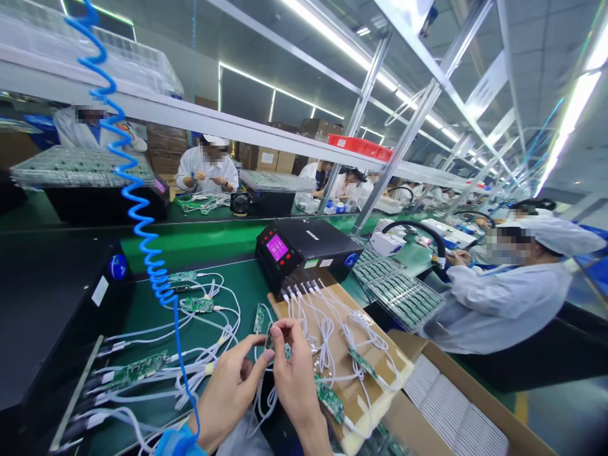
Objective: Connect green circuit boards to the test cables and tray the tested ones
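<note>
My left hand [232, 383] and my right hand [295, 373] meet at the front middle of the bench. Thumbs and fingertips of both pinch a small circuit board [268, 335], seen nearly edge-on and partly hidden by the fingers. Just beyond them another green circuit board [259, 318] lies beside a white cable. A blue band [180, 441] circles my left wrist, and a coiled blue cord [142, 221] rises from it. To the right, green circuit boards [330, 399] with white cables [327, 335] rest on a brown cardboard sheet [342, 310].
A black tester [308, 247] with a lit magenta screen stands ahead, cables plugged in. At left, a black box [47, 316] feeds cables to more circuit boards [137, 370]. A carton [456, 405] of white pieces sits right. A co-worker [503, 285] sits beyond a board tray [399, 285].
</note>
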The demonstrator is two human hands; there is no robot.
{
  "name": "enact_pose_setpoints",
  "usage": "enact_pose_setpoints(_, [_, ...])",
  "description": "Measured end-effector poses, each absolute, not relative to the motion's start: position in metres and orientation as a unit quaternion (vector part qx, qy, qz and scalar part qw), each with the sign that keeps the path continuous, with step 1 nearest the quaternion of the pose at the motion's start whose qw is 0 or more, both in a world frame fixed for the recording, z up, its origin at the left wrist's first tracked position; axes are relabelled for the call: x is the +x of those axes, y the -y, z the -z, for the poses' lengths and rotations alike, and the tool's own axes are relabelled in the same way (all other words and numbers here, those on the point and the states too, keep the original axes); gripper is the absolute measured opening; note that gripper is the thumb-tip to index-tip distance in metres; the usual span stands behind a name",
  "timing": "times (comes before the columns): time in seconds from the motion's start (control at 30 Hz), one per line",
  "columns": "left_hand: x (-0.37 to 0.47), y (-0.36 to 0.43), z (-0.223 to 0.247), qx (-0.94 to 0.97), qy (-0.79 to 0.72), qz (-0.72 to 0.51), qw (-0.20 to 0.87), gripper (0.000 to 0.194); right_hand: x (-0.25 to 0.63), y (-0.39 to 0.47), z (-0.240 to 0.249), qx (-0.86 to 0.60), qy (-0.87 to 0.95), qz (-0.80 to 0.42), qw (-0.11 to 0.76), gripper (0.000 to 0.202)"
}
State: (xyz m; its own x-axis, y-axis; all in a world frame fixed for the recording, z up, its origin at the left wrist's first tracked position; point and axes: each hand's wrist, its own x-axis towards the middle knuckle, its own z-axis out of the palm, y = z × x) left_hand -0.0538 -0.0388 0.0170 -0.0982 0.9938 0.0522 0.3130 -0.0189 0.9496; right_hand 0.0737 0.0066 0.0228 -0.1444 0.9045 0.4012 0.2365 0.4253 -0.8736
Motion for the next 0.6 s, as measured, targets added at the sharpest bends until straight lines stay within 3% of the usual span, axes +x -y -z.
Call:
enact_pose_setpoints(0.37, [-0.056,0.048,-0.021,0.476,-0.564,-0.495,0.46,0.058,0.076,-0.002,-0.021,-0.361,0.792,-0.2,0.45,0.018])
enact_pose_setpoints(0.6, [-0.06,0.054,-0.019,0.473,-0.563,-0.487,0.471,0.066,0.075,0.001,-0.016,-0.354,0.809,-0.186,0.431,0.02])
